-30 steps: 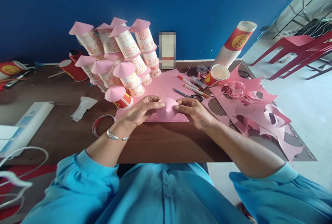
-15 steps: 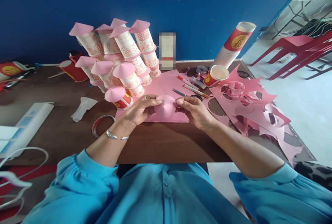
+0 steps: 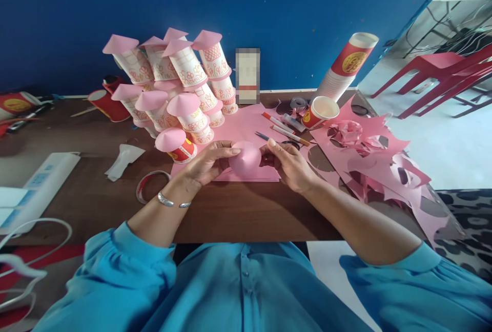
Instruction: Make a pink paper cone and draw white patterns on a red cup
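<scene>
A small pink paper cone [image 3: 246,162] is held over the table, its tip facing me. My left hand [image 3: 210,162] pinches its left edge, thumb on top and fingers underneath. At the right edge, the curled fingers of my right hand [image 3: 290,165] touch the cone, while the thumb is raised off the paper. Below lies a stack of pink paper sheets [image 3: 246,122]. Scissors [image 3: 262,136] lie just beyond my right hand, partly hidden by it. A red cup with a pink cone roof [image 3: 171,140] stands close to my left hand.
Several decorated paper-cup towers [image 3: 188,68] rise at the back left. Markers [image 3: 282,129], an open cup [image 3: 325,109], a tall cup stack [image 3: 346,68] and pink paper scraps [image 3: 369,158] lie to the right. A tape roll [image 3: 140,187] and a power strip [image 3: 49,188] are left.
My right thumb has lifted off the cone's edge. The cone and my left hand have hardly moved. Dark patterned cloth shows more at the lower right.
</scene>
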A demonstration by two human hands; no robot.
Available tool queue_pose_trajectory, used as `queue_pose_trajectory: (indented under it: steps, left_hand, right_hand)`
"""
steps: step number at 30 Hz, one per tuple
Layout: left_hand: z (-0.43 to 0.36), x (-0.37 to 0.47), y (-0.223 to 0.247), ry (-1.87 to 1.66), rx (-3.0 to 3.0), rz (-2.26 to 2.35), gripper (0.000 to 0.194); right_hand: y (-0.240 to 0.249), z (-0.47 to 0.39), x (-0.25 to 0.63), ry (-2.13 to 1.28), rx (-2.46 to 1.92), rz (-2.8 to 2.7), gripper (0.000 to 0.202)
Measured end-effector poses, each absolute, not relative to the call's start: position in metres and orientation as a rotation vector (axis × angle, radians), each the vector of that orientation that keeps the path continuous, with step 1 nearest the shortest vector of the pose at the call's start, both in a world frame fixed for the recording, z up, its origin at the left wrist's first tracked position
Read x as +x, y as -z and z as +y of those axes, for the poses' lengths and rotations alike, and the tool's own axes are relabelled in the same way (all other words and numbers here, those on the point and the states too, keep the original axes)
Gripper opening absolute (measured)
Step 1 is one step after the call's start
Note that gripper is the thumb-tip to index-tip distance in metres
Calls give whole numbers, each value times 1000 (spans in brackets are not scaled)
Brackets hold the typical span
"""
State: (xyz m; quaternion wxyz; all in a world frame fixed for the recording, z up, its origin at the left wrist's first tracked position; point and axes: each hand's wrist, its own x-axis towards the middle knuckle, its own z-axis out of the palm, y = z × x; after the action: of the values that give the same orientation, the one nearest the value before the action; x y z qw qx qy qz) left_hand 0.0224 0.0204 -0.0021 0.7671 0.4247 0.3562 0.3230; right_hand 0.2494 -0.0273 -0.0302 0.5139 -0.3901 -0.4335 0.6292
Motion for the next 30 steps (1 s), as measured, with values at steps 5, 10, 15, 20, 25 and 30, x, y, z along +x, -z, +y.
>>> queue_pose_trajectory:
  steps: [5, 10, 15, 20, 25, 30]
  left_hand:
    - [22, 21, 5, -685, 930, 773, 36]
    - [22, 20, 8, -674, 954, 758, 38]
    - [23, 21, 9, -679, 928, 779, 38]
    - [21, 20, 7, -648, 956, 771, 38]
    - [19, 20, 2, -611, 992, 761, 36]
    - [18, 22, 0, -579, 1118, 794, 37]
  right_hand:
    - [28, -28, 249, -1470, -1006, -1108, 60]
    - [32, -27, 250, -1478, -1002, -1096, 63]
    - [36, -27, 249, -1497, -969, -1073, 70]
    - [31, -28, 249, -1504, -967, -1121, 59]
    - [26, -29, 249, -1513, -996, -1137, 58]
    - [22, -30, 250, -1463, -1049, -1269, 54]
